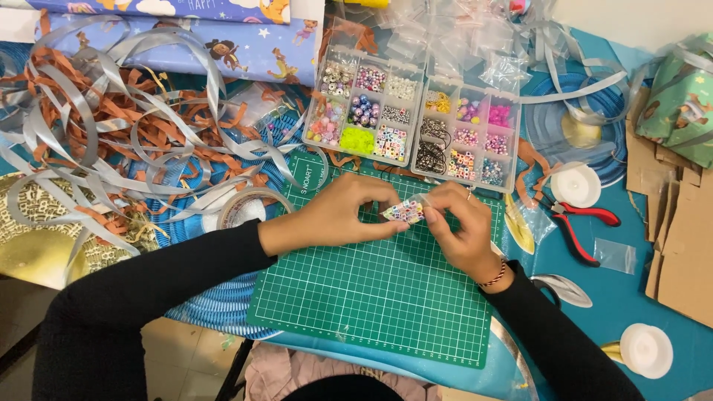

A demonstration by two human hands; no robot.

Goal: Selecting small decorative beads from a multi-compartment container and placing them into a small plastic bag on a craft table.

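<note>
Both hands, left hand (349,215) and right hand (457,226), pinch a small clear plastic bag of multicoloured beads (403,212); best kept level over the green gridded cutting mat (371,297).

place: home craft table | evidence: green cutting mat (371,297), bead organiser boxes (416,126) just above it (ribbon tangle (134,134) to its upper left), red-handled pliers (583,226) right of it

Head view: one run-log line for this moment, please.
left hand: pinching small bead bag | right hand: pinching same bag | under: green cutting mat | behind: bead organizer boxes
</note>
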